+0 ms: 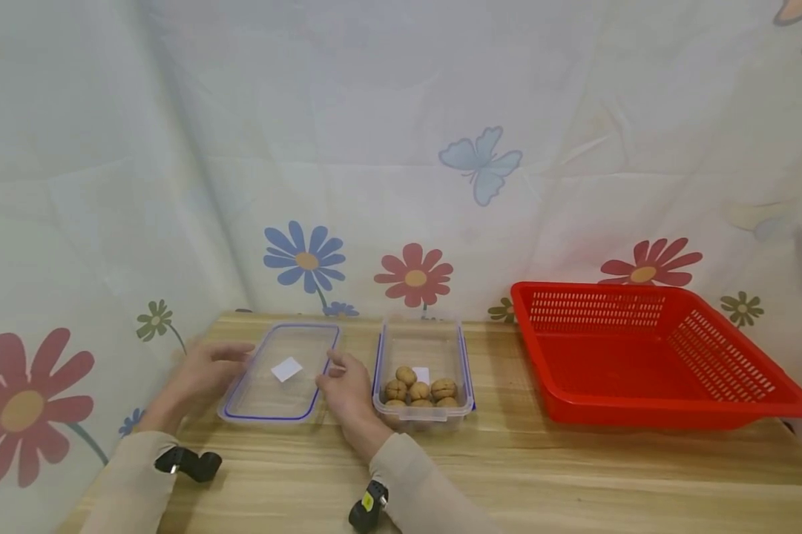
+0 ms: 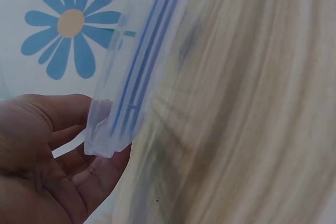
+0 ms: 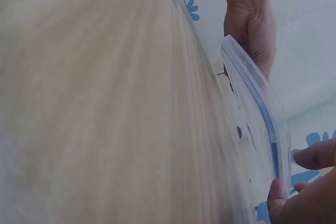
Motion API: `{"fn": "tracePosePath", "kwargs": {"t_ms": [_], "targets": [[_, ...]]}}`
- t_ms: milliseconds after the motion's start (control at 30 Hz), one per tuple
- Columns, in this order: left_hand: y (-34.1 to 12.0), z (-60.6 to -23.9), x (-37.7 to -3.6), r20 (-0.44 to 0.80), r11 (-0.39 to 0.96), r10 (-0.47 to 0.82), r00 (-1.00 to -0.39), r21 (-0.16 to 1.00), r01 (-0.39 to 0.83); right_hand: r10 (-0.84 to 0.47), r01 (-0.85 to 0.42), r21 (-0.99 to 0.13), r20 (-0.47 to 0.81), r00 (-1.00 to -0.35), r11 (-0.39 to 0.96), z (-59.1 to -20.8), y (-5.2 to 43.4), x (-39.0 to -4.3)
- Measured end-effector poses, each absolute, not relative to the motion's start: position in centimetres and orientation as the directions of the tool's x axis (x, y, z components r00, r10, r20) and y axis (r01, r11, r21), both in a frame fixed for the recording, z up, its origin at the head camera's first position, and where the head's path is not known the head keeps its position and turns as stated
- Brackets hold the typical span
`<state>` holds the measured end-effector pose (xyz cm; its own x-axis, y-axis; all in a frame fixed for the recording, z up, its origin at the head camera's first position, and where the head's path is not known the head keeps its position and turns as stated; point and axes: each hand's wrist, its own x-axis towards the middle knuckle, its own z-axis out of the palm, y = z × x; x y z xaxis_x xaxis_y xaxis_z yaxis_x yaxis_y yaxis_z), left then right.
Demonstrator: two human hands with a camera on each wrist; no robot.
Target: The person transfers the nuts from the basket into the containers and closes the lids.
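A clear rectangular lid point(image 1: 280, 371) with a blue seal and a white sticker lies on the wooden table point(image 1: 574, 475), between my two hands. My left hand point(image 1: 230, 356) holds its left edge; in the left wrist view the lid's corner tab point(image 2: 107, 135) rests on my curled fingers point(image 2: 100, 174). My right hand point(image 1: 327, 369) pinches the right edge point(image 3: 273, 145) between thumb and fingers point(image 3: 310, 156). Just to the right stands an uncovered clear container point(image 1: 423, 337) holding several walnuts point(image 1: 419, 389).
A large red slotted basket point(image 1: 648, 356) sits at the table's right side. A flower-print cloth point(image 1: 401, 148) hangs behind and along the left. Black wrist cameras point(image 1: 196, 463) ride on both sleeves near the table's front edge.
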<state>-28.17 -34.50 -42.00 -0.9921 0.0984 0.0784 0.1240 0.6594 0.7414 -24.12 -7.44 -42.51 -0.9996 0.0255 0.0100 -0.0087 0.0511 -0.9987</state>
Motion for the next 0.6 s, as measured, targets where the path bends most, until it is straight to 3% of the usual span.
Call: {"fn": "tracePosePath", "kwargs": {"t_ms": [333,600], "targets": [[-34.8,-40.5,-28.1,0.057,0.545,0.126,-0.990,0.830,0.117,-0.008,-0.025,-0.999,0.025,-1.000,0.023,-40.9,-6.5,-24.0],[-33.7,-38.4,-27.5,0.018,0.585,0.104,-0.994,0.807,0.076,-0.061,-0.035,-0.999,0.033,-0.998,0.029,-38.4,-4.8,-23.9]]}}
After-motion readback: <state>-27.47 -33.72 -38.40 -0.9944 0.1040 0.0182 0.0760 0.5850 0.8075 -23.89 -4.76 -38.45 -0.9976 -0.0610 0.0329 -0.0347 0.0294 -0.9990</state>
